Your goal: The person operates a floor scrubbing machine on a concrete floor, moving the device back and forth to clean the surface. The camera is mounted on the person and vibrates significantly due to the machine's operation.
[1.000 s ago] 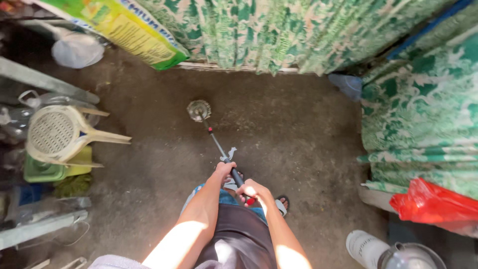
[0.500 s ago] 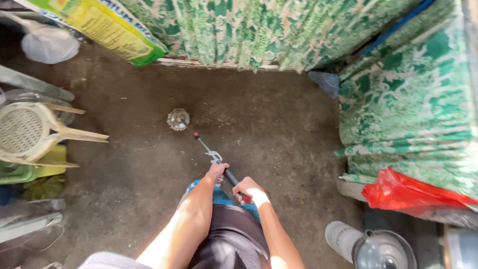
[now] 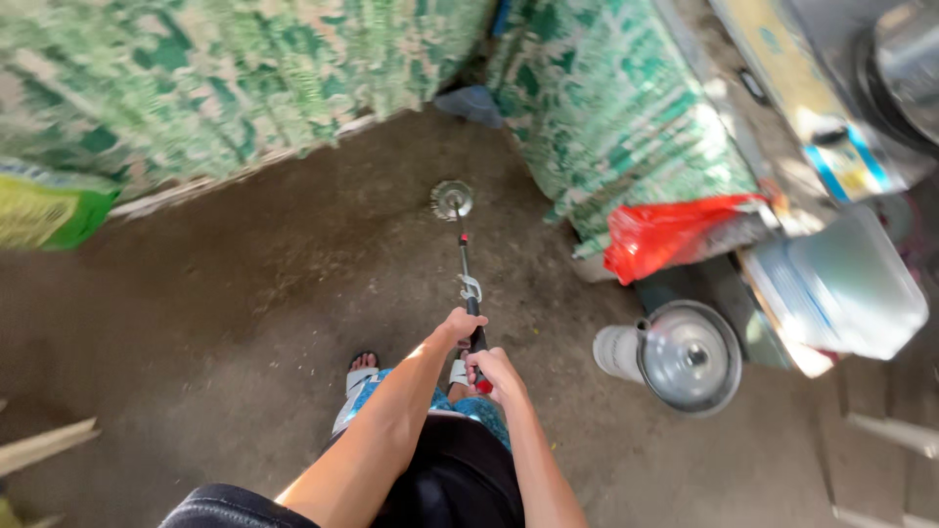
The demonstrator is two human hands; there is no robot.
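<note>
I stand on a bare concrete floor (image 3: 245, 293) and hold a long thin pole (image 3: 464, 259) out in front of me. Its far end carries a small round silvery head (image 3: 451, 199) that rests on the floor near the green patterned cloth. My left hand (image 3: 460, 325) grips the black handle higher up. My right hand (image 3: 494, 374) grips the handle just below it, close to my body. A white clip (image 3: 470, 288) sits on the shaft just above my left hand. My feet in white sandals (image 3: 357, 376) show below my arms.
Green patterned cloth (image 3: 225, 78) covers stacks at the back and at the right (image 3: 616, 127). A red plastic bag (image 3: 665, 235) lies at the right stack's foot. A metal pot lid (image 3: 690, 357), a white jar (image 3: 616, 352) and a clear plastic box (image 3: 841, 284) stand at right. A yellow-green sack (image 3: 44, 205) sits far left.
The view has swung to the right; the plastic stool and clutter at left have left the frame. The pole's head now rests farther right, nearer the corner. Both hands still grip the handle.
</note>
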